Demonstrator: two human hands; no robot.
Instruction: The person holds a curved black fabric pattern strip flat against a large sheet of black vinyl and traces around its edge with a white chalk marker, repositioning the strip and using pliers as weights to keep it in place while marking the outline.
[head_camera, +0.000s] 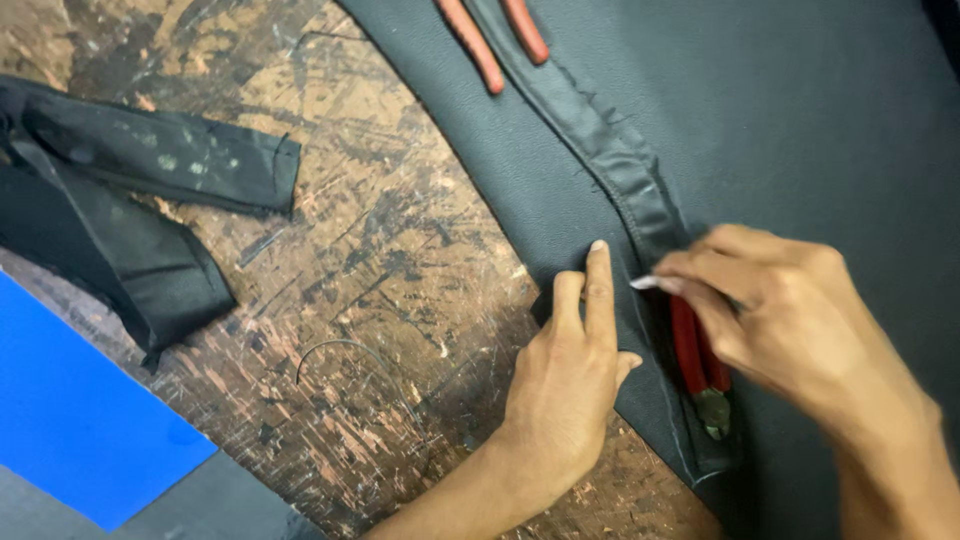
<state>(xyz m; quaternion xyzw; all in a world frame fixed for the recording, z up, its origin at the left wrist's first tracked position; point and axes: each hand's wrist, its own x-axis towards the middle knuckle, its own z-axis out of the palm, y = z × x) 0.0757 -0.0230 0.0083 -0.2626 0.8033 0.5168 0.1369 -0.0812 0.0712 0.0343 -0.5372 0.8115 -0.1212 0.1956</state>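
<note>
My left hand (570, 375) lies flat on the edge of a dark grey fabric (800, 130), its index and middle fingers pressing down beside a folded seam strip (620, 160). My right hand (790, 310) hovers over the seam with thumb and forefinger pinched on a small white piece (645, 283). Red-handled pliers (700, 365) sit under its palm, metal head toward me; whether the hand grips them I cannot tell.
The fabric lies on a worn, scratched wooden table (380, 230). A second red-handled tool (495, 40) rests on the fabric at the top. Black fabric scraps (130, 200) lie at the left, and a blue sheet (70, 410) is at the lower left.
</note>
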